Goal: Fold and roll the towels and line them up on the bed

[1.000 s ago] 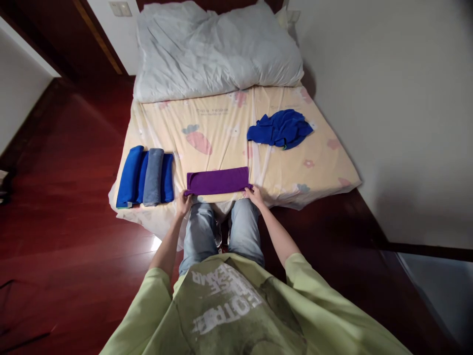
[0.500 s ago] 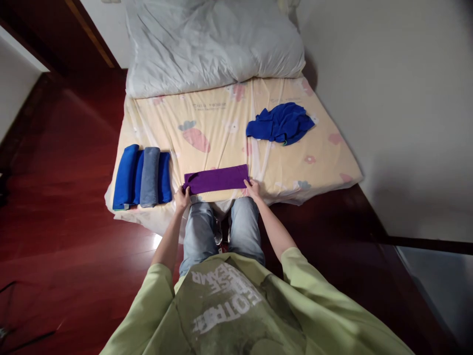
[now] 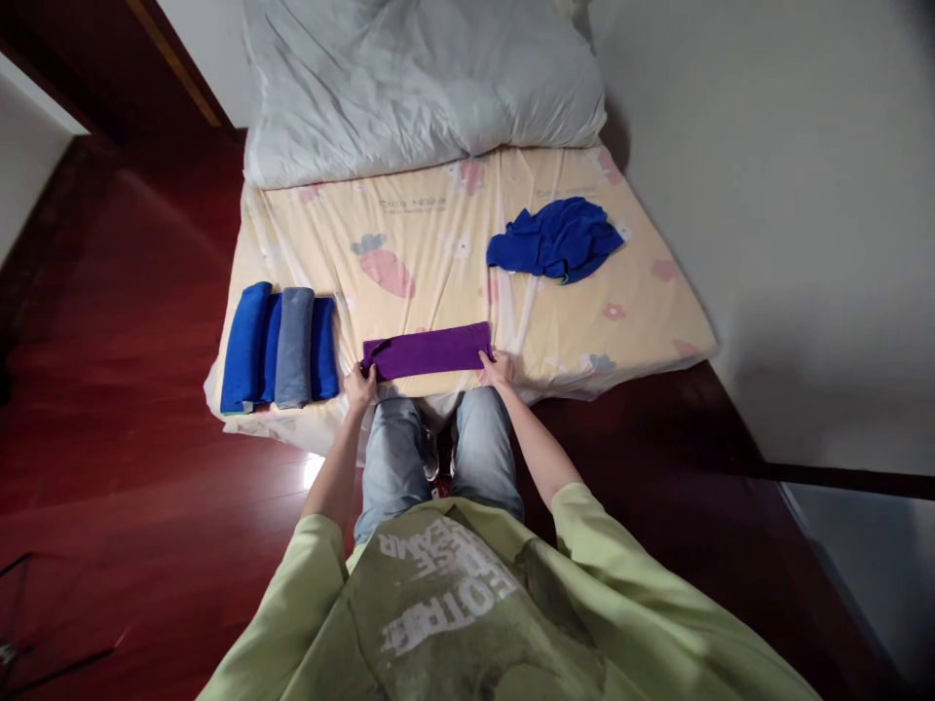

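Observation:
A purple cloth, folded into a long strip, lies across the near edge of the yellow mattress. My left hand is closed on its left end. My right hand pinches its right end. Both hands rest at the mattress edge, just above my knees in blue jeans.
Folded blue and grey cloths lie side by side at the mattress's near left corner. A crumpled blue cloth sits at the right. A white duvet covers the far end. Dark red wooden floor lies to the left, a wall to the right.
The purple strip has grown narrower as its near edge was rolled or folded away from me. Both hands have kept hold of its ends. The view tilted slightly.

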Motion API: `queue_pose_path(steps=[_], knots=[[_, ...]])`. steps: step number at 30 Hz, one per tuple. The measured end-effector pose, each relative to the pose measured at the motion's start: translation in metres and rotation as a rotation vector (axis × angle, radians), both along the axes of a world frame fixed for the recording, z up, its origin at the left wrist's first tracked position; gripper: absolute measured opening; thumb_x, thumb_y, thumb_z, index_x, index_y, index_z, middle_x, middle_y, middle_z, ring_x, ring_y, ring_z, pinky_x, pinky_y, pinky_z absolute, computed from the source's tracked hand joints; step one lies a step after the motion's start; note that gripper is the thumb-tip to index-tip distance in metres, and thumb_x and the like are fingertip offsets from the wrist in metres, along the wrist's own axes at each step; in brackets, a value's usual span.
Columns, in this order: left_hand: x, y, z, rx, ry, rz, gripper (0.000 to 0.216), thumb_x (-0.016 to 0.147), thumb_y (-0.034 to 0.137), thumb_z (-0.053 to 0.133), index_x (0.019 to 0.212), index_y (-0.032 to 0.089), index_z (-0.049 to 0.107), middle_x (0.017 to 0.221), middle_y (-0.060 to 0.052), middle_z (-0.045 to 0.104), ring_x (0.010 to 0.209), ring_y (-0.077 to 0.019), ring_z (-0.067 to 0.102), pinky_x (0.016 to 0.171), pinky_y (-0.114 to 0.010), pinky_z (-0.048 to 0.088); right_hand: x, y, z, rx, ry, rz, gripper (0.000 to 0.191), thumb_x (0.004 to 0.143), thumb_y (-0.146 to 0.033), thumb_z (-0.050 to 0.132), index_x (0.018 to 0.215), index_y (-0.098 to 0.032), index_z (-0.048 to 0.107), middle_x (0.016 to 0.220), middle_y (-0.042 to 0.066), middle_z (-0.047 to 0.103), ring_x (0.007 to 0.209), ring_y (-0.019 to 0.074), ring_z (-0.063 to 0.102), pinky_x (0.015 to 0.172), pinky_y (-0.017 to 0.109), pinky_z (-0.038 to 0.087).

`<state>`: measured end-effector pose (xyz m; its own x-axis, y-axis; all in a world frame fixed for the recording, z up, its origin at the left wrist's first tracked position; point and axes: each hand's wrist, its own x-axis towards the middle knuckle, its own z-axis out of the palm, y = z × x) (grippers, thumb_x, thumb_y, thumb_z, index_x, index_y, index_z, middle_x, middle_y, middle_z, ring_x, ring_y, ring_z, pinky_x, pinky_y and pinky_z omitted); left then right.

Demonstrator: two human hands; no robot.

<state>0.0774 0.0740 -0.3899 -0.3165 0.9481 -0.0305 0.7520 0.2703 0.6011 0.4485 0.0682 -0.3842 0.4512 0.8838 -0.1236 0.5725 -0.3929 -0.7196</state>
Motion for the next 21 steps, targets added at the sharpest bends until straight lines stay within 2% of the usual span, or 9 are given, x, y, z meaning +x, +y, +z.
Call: queue_pose_path(steps=[8, 12, 14, 16, 18, 19, 21], knots=[[0.003, -0.001, 0.003, -0.029, 0.015, -0.001, 0.032, 0.09, 0.047, 0.056, 0.102, 0.019, 0.066, 0.094, -0.015, 0.074, 0.094, -0.0321, 0.071, 0.087, -0.042, 0.055, -0.002, 0.002, -0.013, -0.004, -0.054, -0.008, 0.039, 0.084, -0.06, 0.059, 0.07, -0.024, 0.058, 0.073, 0.004, 0.07, 0.073, 0.0219, 0.064, 0.072, 0.03, 0.048], [0.008, -0.004, 0.014, 0.045, 0.16, -0.012, 0.04, 0.091, 0.044, 0.058, 0.118, 0.016, 0.065, 0.115, -0.021, 0.069, 0.115, -0.0399, 0.063, 0.096, -0.053, 0.051, -0.006, 0.001, -0.01, 0.058, -0.158, -0.035, 0.031, 0.088, -0.05, 0.06, 0.101, -0.022, 0.065, 0.098, 0.01, 0.074, 0.09, 0.0259, 0.067, 0.082, 0.037, 0.052], [0.007, -0.004, 0.018, 0.122, 0.237, -0.114, 0.04, 0.093, 0.037, 0.055, 0.126, 0.016, 0.064, 0.13, -0.023, 0.063, 0.128, -0.0426, 0.054, 0.105, -0.058, 0.044, -0.006, 0.0, -0.005, 0.138, -0.288, 0.001, 0.031, 0.09, -0.043, 0.061, 0.111, -0.02, 0.064, 0.114, 0.015, 0.071, 0.104, 0.0294, 0.064, 0.09, 0.042, 0.051], [0.003, -0.003, 0.018, 0.149, 0.265, -0.341, 0.039, 0.096, 0.028, 0.048, 0.129, 0.017, 0.064, 0.137, -0.021, 0.06, 0.135, -0.041, 0.049, 0.111, -0.06, 0.039, -0.003, -0.002, 0.002, 0.202, -0.41, 0.173, 0.024, 0.092, -0.032, 0.058, 0.111, -0.019, 0.067, 0.12, 0.017, 0.068, 0.114, 0.0318, 0.06, 0.098, 0.046, 0.048], [-0.001, -0.001, 0.015, 0.142, 0.251, -0.582, 0.042, 0.095, 0.019, 0.043, 0.131, 0.019, 0.065, 0.137, -0.018, 0.061, 0.137, -0.0367, 0.048, 0.115, -0.056, 0.038, 0.0, -0.004, 0.007, 0.22, -0.47, 0.44, 0.025, 0.094, -0.02, 0.052, 0.11, -0.019, 0.07, 0.12, 0.016, 0.068, 0.117, 0.0315, 0.058, 0.103, 0.047, 0.045], [-0.003, 0.0, 0.012, 0.144, 0.239, -0.659, 0.045, 0.093, 0.016, 0.043, 0.132, 0.019, 0.065, 0.137, -0.017, 0.061, 0.137, -0.0345, 0.049, 0.116, -0.054, 0.039, 0.002, -0.006, 0.009, 0.214, -0.481, 0.553, 0.029, 0.093, -0.015, 0.05, 0.112, -0.019, 0.071, 0.122, 0.015, 0.069, 0.119, 0.0309, 0.058, 0.104, 0.047, 0.044], [-0.005, 0.0, 0.006, 0.168, 0.218, -0.71, 0.049, 0.09, 0.012, 0.042, 0.135, 0.018, 0.063, 0.141, -0.016, 0.06, 0.139, -0.0306, 0.049, 0.118, -0.05, 0.04, 0.004, -0.009, 0.01, 0.188, -0.494, 0.672, 0.04, 0.09, -0.008, 0.049, 0.121, -0.018, 0.071, 0.128, 0.014, 0.068, 0.122, 0.0304, 0.057, 0.105, 0.047, 0.044]])
